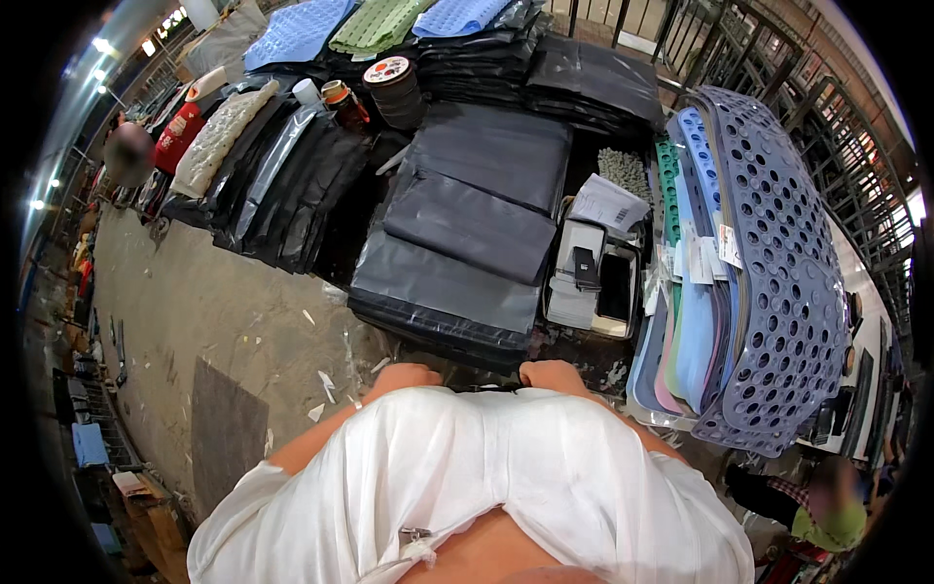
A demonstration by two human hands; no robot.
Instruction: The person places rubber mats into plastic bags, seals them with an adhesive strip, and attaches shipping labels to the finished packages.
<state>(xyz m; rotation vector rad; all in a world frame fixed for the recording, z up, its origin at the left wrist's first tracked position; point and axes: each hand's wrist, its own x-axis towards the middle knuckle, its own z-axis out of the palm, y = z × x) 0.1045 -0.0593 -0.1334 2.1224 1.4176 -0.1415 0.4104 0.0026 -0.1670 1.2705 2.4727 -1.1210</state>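
Black plastic stack [469, 234] just beyond left hand [409, 376], right hand [551, 374]; contact unclear.

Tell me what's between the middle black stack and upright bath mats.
Head view: an open box with papers and something black; beyond it, shaggy grey fabric.

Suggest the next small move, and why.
Probably ease the right hand forward onto the black stack: the stack lies straight ahead, and that hand is close to its near edge. The left hand is near too, just below the stack's near left corner. Whether either holds anything is hidden, so check that first.
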